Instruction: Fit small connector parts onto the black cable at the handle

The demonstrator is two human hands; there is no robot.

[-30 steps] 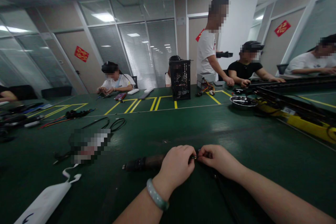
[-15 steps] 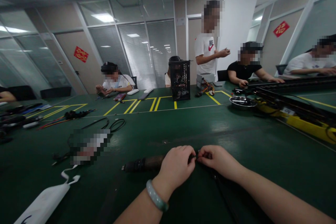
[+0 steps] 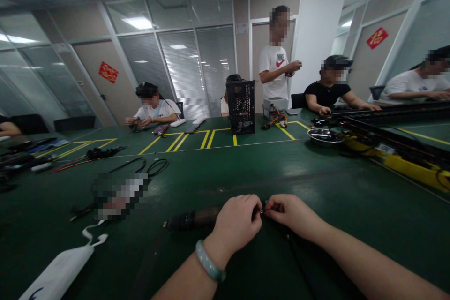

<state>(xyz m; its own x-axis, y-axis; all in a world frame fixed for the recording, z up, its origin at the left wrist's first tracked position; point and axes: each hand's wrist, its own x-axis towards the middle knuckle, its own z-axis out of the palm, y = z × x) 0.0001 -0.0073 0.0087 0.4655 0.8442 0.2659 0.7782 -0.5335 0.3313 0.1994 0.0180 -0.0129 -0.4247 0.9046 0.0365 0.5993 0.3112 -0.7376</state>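
Observation:
My left hand (image 3: pixel 237 225) and my right hand (image 3: pixel 291 215) meet low in the view above a dark green bench top (image 3: pixel 218 178). Their fingertips pinch a small metal-tipped connector (image 3: pixel 262 211) from both sides, and the fingers hide most of it. A dark ribbed cylinder (image 3: pixel 191 220) runs from under my left hand towards the left. A thin black cable (image 3: pixel 298 258) leads down from below my right hand. A pale green bangle (image 3: pixel 210 260) circles my left wrist.
Black cables (image 3: pixel 156 167) and a pixelated packet (image 3: pixel 119 195) lie left, above a white bag (image 3: pixel 58 274). Farther off stand a black mesh computer case (image 3: pixel 241 107) and a metal bowl (image 3: pixel 325 136). A yellow-and-black rack (image 3: pixel 397 154) lies right. Several co-workers sit beyond; one person stands.
My hands stay nearly still on the connector. The standing person has shifted left and raised both hands to chest height. The view has tilted slightly.

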